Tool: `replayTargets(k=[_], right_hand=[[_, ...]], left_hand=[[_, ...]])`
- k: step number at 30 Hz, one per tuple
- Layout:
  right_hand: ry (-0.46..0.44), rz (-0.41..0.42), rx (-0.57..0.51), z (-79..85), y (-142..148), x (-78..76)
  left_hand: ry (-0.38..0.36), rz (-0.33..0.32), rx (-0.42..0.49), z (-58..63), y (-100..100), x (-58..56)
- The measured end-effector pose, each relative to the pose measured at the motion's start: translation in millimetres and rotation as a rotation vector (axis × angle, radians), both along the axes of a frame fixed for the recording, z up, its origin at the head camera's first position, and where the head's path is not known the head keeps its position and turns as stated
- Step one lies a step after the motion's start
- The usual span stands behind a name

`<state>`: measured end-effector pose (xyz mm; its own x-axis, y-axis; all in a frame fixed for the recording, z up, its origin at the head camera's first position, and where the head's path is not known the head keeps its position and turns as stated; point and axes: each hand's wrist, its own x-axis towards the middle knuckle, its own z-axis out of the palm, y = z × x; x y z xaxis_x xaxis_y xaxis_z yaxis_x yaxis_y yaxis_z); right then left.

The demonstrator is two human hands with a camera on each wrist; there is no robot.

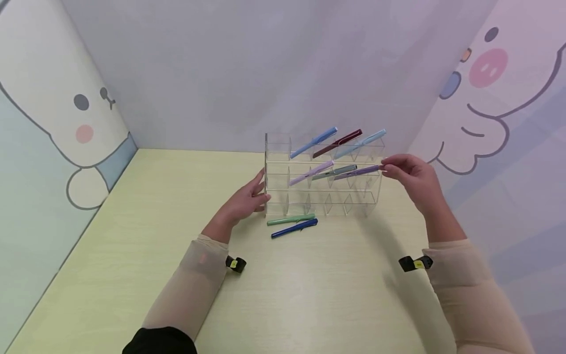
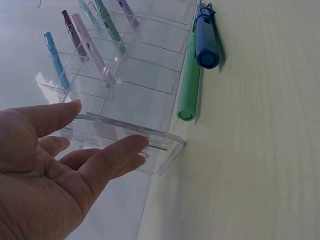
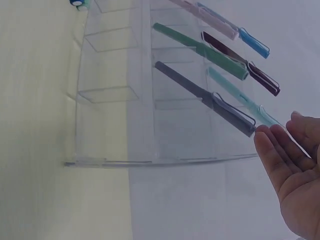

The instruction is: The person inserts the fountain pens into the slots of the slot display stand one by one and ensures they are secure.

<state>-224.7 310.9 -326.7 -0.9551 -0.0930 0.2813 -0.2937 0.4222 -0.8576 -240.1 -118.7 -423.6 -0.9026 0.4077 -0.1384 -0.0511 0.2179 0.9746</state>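
A clear acrylic pen rack (image 1: 277, 197) stands at the back of the table in stepped rows. My left hand (image 1: 243, 200) rests against its left side panel (image 2: 165, 141), fingers and thumb spread apart. At the rack's right, my right hand (image 1: 411, 181) has its fingertips at the upper end of a purple pen (image 1: 360, 171); the right wrist view shows the thumb away from that pen. The middle row also holds a lilac pen (image 1: 311, 173) and a grey-green pen (image 1: 335, 172). In the top row lean a blue pen (image 1: 314, 143), a dark red pen (image 1: 337, 143) and a light blue pen (image 1: 360, 144).
A green pen (image 1: 289, 220) and a dark blue pen (image 1: 294, 228) lie on the table (image 1: 309, 290) just before the rack. Behind the rack rises a pale backdrop (image 1: 247, 73), with cartoon-printed panels at both sides.
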Motion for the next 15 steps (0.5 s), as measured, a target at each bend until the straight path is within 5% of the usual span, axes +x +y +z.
replayTargets(k=[8, 15], right_hand=[[0.018, 0.012, 0.044, -9.8, -17.0, 18.2], [-0.07, 0.086, 0.132, -32.5, -40.3, 23.0]], left_hand=[[-0.002, -0.012, 0.01, -0.3, -0.6, 0.5], [-0.006, -0.013, 0.013, -0.1, -1.5, -0.9]])
